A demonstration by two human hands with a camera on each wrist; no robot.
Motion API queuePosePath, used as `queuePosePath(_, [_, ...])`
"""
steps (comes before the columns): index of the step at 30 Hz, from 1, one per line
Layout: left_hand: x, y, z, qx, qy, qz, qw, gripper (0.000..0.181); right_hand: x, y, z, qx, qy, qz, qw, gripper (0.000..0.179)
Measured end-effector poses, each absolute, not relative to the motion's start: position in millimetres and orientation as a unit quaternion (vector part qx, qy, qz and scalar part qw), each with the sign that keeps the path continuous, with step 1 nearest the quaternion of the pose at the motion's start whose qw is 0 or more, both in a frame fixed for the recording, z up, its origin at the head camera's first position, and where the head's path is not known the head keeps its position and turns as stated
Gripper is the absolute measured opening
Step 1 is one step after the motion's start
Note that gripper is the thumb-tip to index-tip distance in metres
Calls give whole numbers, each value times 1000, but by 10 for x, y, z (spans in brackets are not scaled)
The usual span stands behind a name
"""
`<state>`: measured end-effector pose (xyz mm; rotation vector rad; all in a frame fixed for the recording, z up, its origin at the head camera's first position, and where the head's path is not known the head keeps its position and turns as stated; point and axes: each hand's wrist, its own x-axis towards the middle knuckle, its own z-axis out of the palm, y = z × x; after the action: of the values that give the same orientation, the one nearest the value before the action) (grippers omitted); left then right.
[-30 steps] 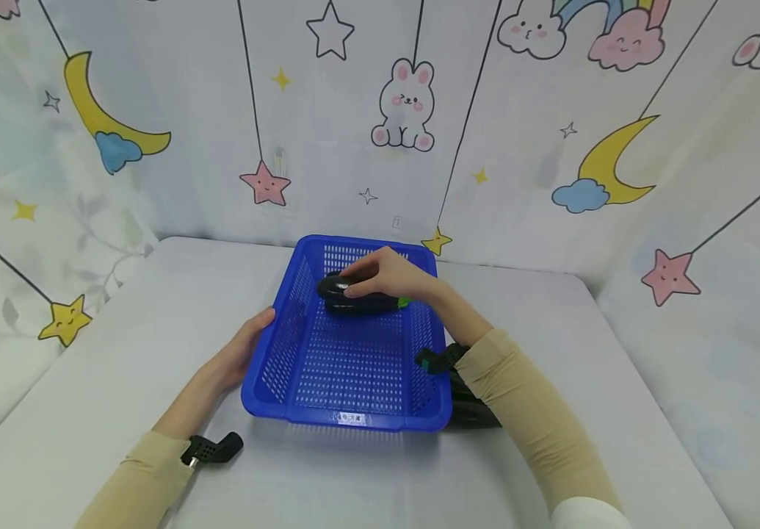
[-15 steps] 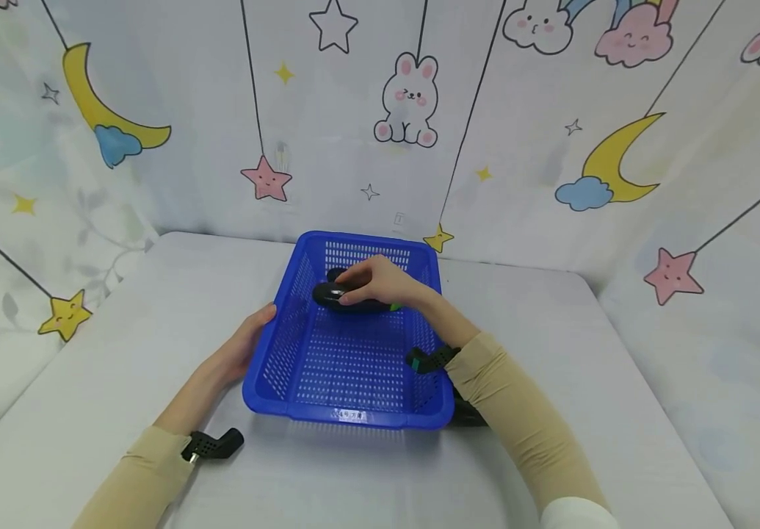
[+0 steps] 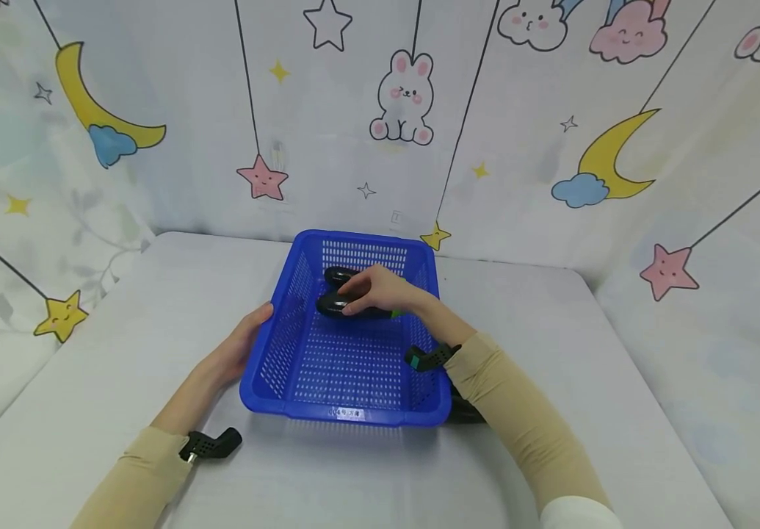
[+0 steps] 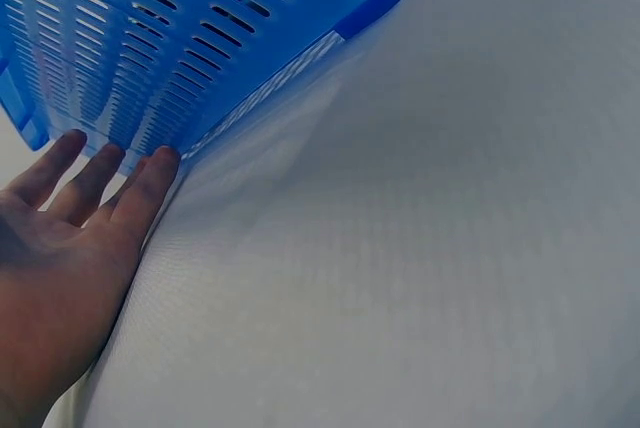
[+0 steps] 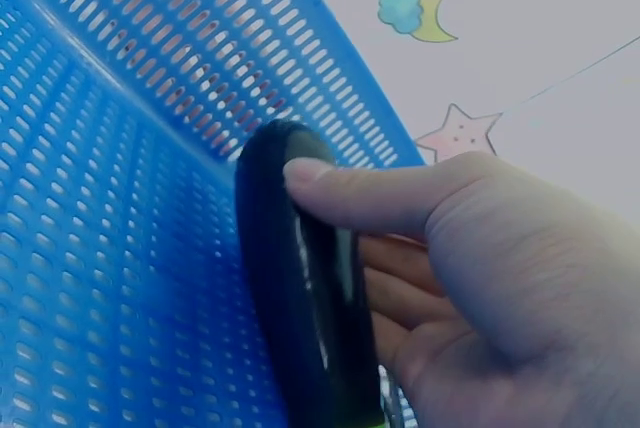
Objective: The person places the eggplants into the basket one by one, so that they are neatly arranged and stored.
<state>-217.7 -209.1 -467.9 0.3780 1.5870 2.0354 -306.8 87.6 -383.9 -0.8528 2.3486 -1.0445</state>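
Note:
A dark glossy eggplant point(image 5: 305, 278) with a green stem end is gripped by my right hand point(image 3: 382, 288), thumb on its near side and fingers curled behind. It lies low inside the blue perforated plastic basket point(image 3: 349, 367). Just behind it, a second eggplant point(image 3: 336, 276) rests near the basket's far wall, partly hidden by the hand. My left hand point(image 4: 75, 238) touches the basket's outer left side with its fingers extended and fingertips against the slotted wall.
Another dark shiny thing point(image 3: 464, 408) sits on the white table point(image 3: 327, 477) right of the basket, half hidden under the right forearm. A white curtain point(image 3: 327, 125) printed with moons, stars and a rabbit stands behind the table.
My right hand has shifted slightly toward me with the eggplant, which now lies apart from the one behind it. The left hand stays at the basket's side.

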Motion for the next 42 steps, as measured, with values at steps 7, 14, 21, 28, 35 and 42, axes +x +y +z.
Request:
queuePosePath(7, [-2176, -2091, -4675, 142, 584, 755, 263, 79, -3049, 872, -3846, -320, 857, -343, 215, 41])
queuePosePath(14, [-2163, -2099, -4633, 148, 574, 759, 268, 81, -3058, 857, -3859, -320, 856, -343, 218, 42])
queuePosePath(21, [-2154, -2100, -4614, 152, 575, 757, 271, 85, -3044, 832, -3865, -326, 858, -324, 230, 41])
queuePosePath(28, [-2167, -2092, -4651, 150, 577, 756, 269, 82, -3005, 845, -3856, -319, 854, -335, 238, 40])
queuePosePath(35, [-2158, -2098, -4658, 149, 578, 755, 270, 83, -3038, 857, -3892, -328, 852, -336, 231, 40])
queuePosePath(42, [-2144, -2096, -4643, 158, 578, 753, 271, 83, -3030, 868, -3870, -330, 847, -349, 229, 40])
